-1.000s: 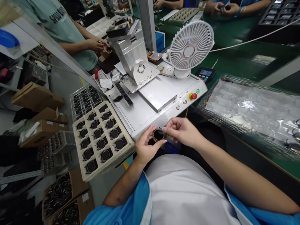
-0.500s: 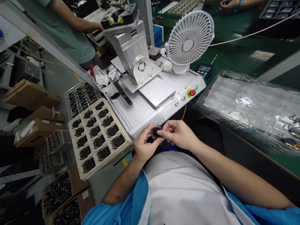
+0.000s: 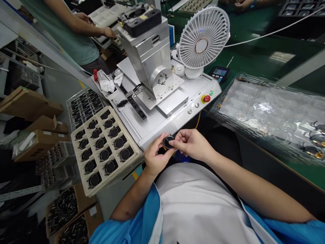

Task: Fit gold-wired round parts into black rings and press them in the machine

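Between my two hands is a round black watch case (image 3: 168, 142) with a thin pale rim. My left hand (image 3: 157, 154) is closed around its left edge, fingers behind and thumb below. From the other side, my right hand (image 3: 190, 144) pinches its edge, the thumb lying on the dark face. Both hands are just in front of the white machine's near edge. To their left, a cream tray (image 3: 87, 189) carries several similar round black watch cases (image 3: 104, 155) in its pockets; one far pocket has no round piece.
On the white machine (image 3: 152, 130) stand a metal fixture (image 3: 157, 64) and a white fan (image 3: 201, 45); a red button (image 3: 207, 98) sits on its front. Clear plastic trays (image 3: 269, 108) are stacked at right. A co-worker's arm (image 3: 83, 28) reaches in behind, and cartons (image 3: 38, 142) stand left.
The metal fixture has shifted right and its top has turned. The co-worker's hands have moved into clearer view. My hands keep their grip on the watch case, and the whole view has shifted slightly.
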Demonstrator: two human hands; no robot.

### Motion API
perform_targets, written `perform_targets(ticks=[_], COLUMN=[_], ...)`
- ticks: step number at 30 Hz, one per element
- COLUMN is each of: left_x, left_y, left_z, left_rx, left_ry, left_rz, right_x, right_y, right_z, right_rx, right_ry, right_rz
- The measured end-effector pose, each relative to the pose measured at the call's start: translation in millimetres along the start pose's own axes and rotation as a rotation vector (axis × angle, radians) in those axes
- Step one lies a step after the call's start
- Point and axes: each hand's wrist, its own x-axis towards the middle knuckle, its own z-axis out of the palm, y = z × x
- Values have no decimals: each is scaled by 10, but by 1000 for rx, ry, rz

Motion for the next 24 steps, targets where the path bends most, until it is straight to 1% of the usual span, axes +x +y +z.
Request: perform_targets(ticks=[3, 5, 7, 8, 10, 11, 12, 13, 14, 15, 16, 17, 18, 19, 20, 21, 22, 23, 24], left_x=[-3, -8, -30, -52, -110, -142, -171, -194, -209, -216, -217, -214, -210, -206, -201, -195, -187, -174, -157], left_y=[-8, -24, -47, -61, -96, -118, -144, -175, -208, -243, -275, -303, -325, -341, -352, -356, -355, -347, -328], left_z=[-18, -23, -8, 8, 56, 82, 108, 132, 152, 168, 180, 188, 192, 195, 199, 206, 218, 235, 254], left_rx=[16, 34, 34, 20, -31, -64, -97, -125, -148, -167, -185, -200, -214, -228, -240, -248, -248, -239, -220], left_ry=[-10, -15, -16, -15, -35, -63, -101, -141, -178, -194, -205, -211, -218, -233, -252, -274, -299, -323, -345], left_rz=[1, 6, 7, 4, 1, 5, 14, 25, 26, 17, 0, -22, -43, -60, -71, -74, -72, -61, -39], right_x=[24, 46, 52, 45, 9, -17, -50, -98, -169, -272, -412, -591, -799, -1025, -1255, -1473, -1665, -1820, -1928], right_y=[27, 65, 120, 153, 224, 259, 290, 317, 337, 353, 366, 380, 401, 433, 478, 537, 604, 674, 739], right_z=[-2, 20, 62, 81, 76, 29, -64, -211, -415, -672, -968, -1286, -1604, -1903, -2164, -2375, -2528, -2622, -2662], right_rx=[-49, -76, -46, -6, 97, 137, 161, 163, 145, 104, 37, -56, -176, -348, -528, -568, -592, -618, -630], right_ry=[13, 60, 125, 133, 76, 42, 37, 79, 181, 342, 554, 795, 1061, 1340, 1544, 1652, 1715, 1745, 1743], right_rz=[-2, -44, -89, -91, -52, -41, -50, -81, -130, -185, -224, -233, -210, -118, 35, 133, 212, 289, 353])
